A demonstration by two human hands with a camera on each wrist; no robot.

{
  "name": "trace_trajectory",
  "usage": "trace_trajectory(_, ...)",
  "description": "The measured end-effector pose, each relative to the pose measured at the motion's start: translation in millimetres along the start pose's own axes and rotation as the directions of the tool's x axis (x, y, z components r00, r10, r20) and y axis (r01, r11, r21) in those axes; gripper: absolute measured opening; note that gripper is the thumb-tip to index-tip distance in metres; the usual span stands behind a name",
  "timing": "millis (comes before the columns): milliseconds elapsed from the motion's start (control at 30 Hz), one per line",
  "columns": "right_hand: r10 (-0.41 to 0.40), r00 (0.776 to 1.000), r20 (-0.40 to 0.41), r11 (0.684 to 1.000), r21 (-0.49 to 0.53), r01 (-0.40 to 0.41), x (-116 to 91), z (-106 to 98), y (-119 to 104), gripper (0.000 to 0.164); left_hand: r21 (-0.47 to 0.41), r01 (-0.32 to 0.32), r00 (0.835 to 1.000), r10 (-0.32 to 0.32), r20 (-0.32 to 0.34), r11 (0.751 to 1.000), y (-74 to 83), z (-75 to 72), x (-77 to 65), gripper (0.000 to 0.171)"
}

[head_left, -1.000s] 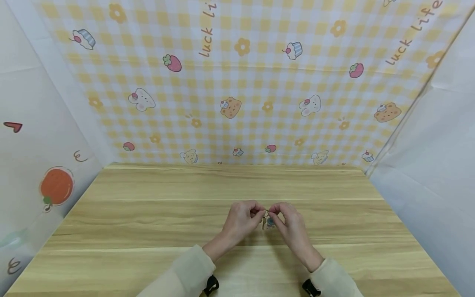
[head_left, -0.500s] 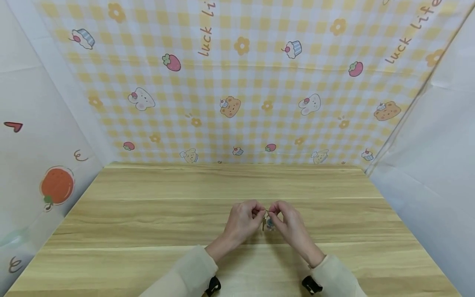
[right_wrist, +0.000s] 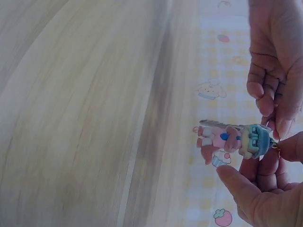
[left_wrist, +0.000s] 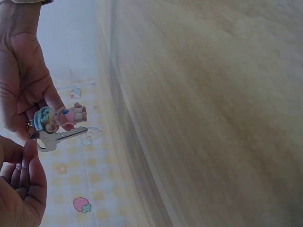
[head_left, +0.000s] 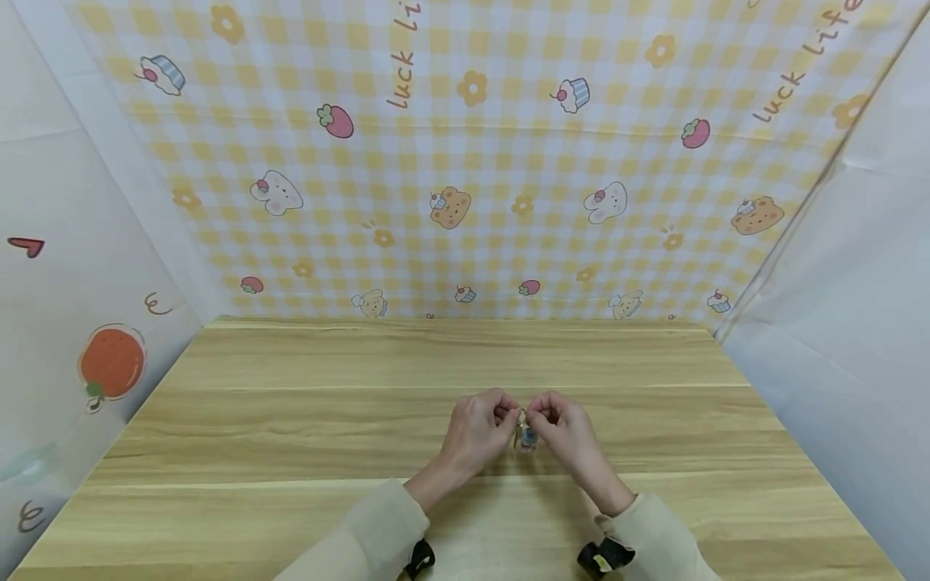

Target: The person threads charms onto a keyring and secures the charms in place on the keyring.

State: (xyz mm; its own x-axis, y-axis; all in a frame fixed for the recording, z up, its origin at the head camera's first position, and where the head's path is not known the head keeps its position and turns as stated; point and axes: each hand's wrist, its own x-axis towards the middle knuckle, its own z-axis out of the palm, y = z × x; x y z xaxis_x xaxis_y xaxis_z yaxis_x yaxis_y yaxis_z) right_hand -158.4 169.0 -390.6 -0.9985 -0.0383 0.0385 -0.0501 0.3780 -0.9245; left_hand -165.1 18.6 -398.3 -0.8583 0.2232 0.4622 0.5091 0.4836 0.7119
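Left hand (head_left: 475, 428) and right hand (head_left: 571, 433) pinch a gold keyring (right_wrist: 275, 146) before us. A blue-hatted figurine (right_wrist: 233, 138) and key (left_wrist: 62, 136) dangle

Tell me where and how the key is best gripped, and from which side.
I'd grip the key by its broad flat head, pinching across both faces from the side of the left hand. The blade is narrow and notched and points down, while the doll hangs close by toward the right hand, so coming from there looks more crowded.
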Motion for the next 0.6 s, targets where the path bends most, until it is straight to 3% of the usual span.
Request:
trace_trajectory(167,0.067,0.998,-0.010,0.995,0.069,-0.066,-0.1,2.0,-3.9,0.004,-0.012,0.005,1.000,-0.005,-0.014,1.000,0.2,-0.1,-0.3,0.006)
trace_trajectory(600,0.081,0.995,-0.054,0.989,0.126,-0.073,0.1,3.9,-3.8,0.004,-0.035,-0.040,0.997,0.037,-0.072,0.999,-0.4,-1.5,-0.1,0.005)
